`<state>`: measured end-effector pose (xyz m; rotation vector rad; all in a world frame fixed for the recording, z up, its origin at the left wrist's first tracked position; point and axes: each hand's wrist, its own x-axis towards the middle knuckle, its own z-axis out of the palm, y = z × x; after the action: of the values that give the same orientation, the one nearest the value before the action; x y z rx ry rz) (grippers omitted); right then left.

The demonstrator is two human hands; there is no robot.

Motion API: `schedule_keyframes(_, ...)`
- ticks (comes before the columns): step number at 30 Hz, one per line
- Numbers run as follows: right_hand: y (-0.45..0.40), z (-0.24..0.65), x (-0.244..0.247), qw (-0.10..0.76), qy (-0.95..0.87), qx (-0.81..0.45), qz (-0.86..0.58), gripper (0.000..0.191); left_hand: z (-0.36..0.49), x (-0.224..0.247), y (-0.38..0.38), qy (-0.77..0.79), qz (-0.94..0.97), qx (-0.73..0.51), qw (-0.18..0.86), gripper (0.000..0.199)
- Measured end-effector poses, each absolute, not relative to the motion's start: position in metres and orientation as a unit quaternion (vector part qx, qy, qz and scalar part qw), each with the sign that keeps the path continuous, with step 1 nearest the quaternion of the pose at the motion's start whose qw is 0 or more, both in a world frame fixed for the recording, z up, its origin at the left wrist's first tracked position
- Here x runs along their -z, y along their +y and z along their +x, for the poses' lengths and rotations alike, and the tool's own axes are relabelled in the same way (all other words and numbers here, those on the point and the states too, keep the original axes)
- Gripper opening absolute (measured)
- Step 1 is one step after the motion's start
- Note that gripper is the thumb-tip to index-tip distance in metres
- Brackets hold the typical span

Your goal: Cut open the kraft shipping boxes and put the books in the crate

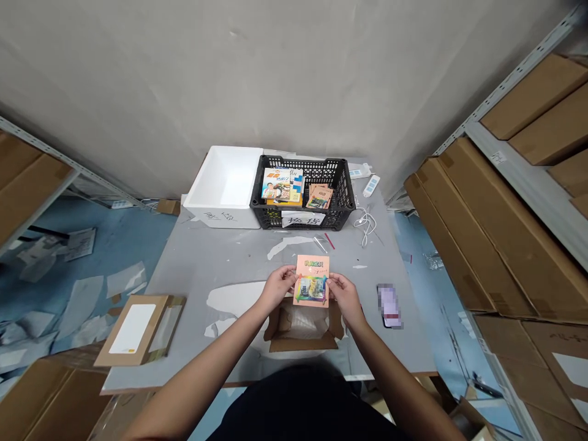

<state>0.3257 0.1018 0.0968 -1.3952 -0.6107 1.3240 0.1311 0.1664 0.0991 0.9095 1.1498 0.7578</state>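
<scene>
A pink booklet with a rainbow-framed picture on its cover is held upright between my hands. My left hand pinches its left edge, and my right hand grips the right edge. Directly below it, partly covered by the booklet, sits an open small cardboard box with clear plastic inside. Farther back stands a black plastic crate; it holds a stack of magazines on the left and several smaller pink booklets on the right.
A white foam box stands left of the crate. Closed cardboard boxes lie at the table's left front; a phone lies at the right. A white cable curls by the crate. Shelves with cartons flank the table.
</scene>
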Motion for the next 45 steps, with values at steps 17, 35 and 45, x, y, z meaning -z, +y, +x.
schedule_keyframes(17,0.426,0.429,-0.14,0.439,-0.425,-0.323,-0.723,0.021,0.218,-0.156,0.465,0.581,0.55,-0.381,0.463,0.043)
schedule_keyframes(35,0.158,0.405,-0.068,0.517,-0.417,-0.342,-0.665,0.046,0.071,-0.079,0.202,0.62,0.496,-0.345,0.5,0.056)
schedule_keyframes(45,-0.02,0.365,0.001,0.386,-0.311,-0.49,-0.717,0.071,0.033,-0.027,0.049,0.686,0.397,-0.245,0.558,0.076)
